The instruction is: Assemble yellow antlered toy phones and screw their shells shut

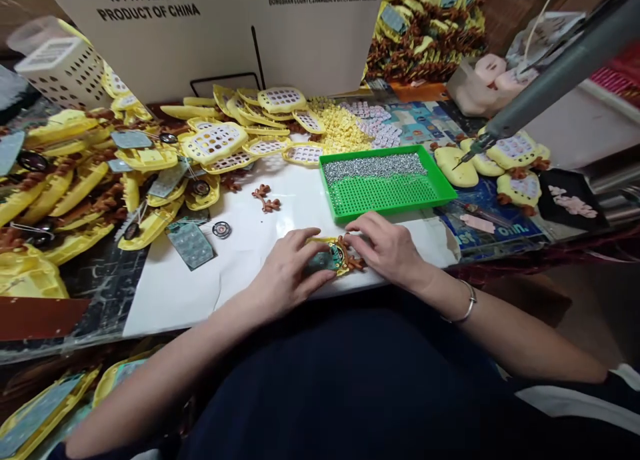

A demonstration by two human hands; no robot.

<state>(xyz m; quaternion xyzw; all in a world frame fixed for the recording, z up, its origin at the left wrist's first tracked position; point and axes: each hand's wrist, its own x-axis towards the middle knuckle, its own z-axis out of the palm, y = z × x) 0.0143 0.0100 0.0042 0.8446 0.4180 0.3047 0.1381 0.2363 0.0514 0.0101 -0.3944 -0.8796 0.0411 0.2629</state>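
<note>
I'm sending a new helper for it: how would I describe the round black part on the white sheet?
Start at the bright green tray and go left across the white sheet, past the brown branching piece. The round black part lies just right of a grey-green rectangular board. Unlike similar round parts among the yellow shells, it lies directly on the white.

printed white carton point(225, 47) at back, reads "product of china". white perforated basket point(65, 67) left of it. right side: translucent tub point(464, 92) holding rounded pink pieces point(490, 68), black tray point(553, 219) with small pale pink parts point(573, 202), metal cylinders point(620, 203) at edge beside tray.
</note>
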